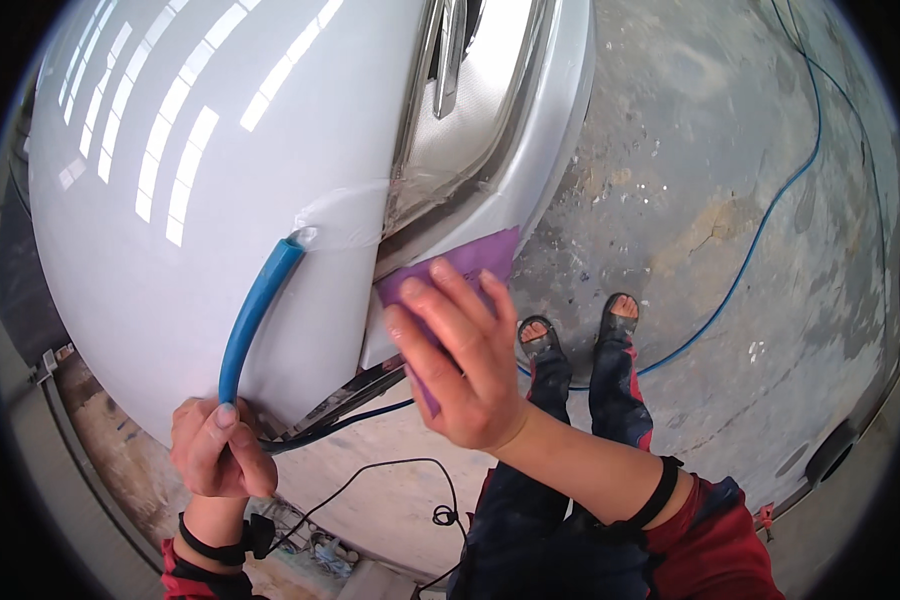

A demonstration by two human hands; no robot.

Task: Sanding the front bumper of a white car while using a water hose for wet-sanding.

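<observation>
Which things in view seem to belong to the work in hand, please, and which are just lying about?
In use:
Blue hose, in the left hand
Purple sheet, under the right hand
White car, with the sheet against it
Blue floor line, possibly feeding the hose

Lying about, apparently:
Thin black cord, purpose unclear
Small clutter, unidentifiable

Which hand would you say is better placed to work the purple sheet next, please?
The right hand, I think: it lies spread over the purple sheet at the white bumper. The left hand is holding the blue hose, so it seems less free.
</observation>
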